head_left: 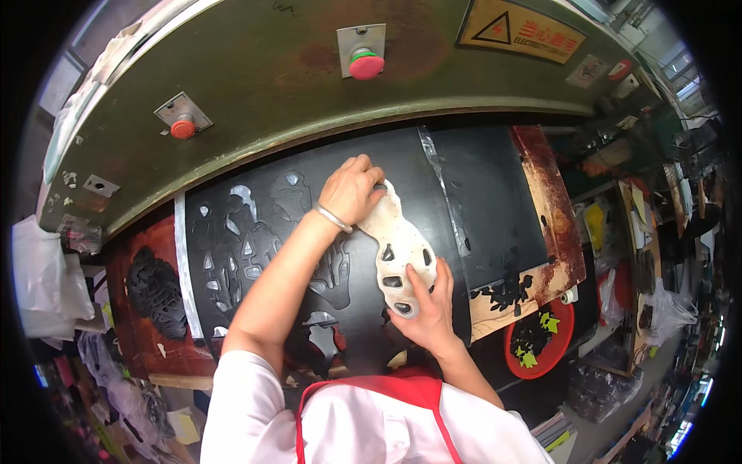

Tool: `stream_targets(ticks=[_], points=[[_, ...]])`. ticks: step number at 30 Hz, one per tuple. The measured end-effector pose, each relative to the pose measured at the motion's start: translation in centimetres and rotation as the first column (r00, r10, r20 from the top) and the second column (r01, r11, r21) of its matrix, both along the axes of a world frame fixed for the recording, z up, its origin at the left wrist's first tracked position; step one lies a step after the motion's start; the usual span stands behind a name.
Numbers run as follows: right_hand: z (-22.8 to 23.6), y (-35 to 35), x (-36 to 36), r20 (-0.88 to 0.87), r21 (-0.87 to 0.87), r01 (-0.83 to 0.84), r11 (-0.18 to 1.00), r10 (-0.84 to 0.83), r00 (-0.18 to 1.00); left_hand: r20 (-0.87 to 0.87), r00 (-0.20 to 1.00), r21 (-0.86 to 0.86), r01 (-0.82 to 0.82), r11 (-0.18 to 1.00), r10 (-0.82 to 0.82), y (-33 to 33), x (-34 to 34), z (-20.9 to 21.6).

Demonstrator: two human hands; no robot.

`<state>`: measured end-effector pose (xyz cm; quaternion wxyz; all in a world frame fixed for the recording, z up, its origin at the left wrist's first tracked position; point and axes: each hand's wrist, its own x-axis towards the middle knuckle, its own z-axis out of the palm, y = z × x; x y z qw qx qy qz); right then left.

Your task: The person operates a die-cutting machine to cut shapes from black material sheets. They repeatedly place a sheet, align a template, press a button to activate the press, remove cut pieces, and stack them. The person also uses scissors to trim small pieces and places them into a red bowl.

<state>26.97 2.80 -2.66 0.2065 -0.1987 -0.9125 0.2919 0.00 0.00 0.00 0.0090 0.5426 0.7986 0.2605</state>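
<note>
A cream-coloured, sole-shaped cutting die [396, 235] with several dark openings lies lengthwise over a black sheet [332, 166]. My left hand [352, 190], with a bangle at the wrist, has its fingers curled over the far end of the die. At the near end, my right hand [434, 311] grips the edge, its thumb on top and its other fingers along the right side. To the left of the die, the black sheet is full of sole-shaped cut-outs [251, 259], with pale surface showing through some gaps.
Beyond the table rises a green machine front with a red button [183, 127] and a pink-red button [366, 65]. A pile of black cut pieces [157, 290] lies at left. At lower right stands a red basin [570, 340] holding black and yellow-green scraps; black scraps [506, 294] lie on a board.
</note>
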Motion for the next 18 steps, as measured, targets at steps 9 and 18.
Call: stream_targets(ticks=[9,18], points=[[-0.1,0.1,0.0,-0.029,-0.044,0.008,0.999,-0.009,1.0,-0.042,0.946,0.023,0.322,0.947,-0.321,0.1,-1.3,0.3],[0.2,0.2,0.1,-0.025,-0.075,0.003,0.997,-0.005,1.0,0.052,0.912,-0.085,0.41,0.908,-0.407,1.8,-1.9,0.4]])
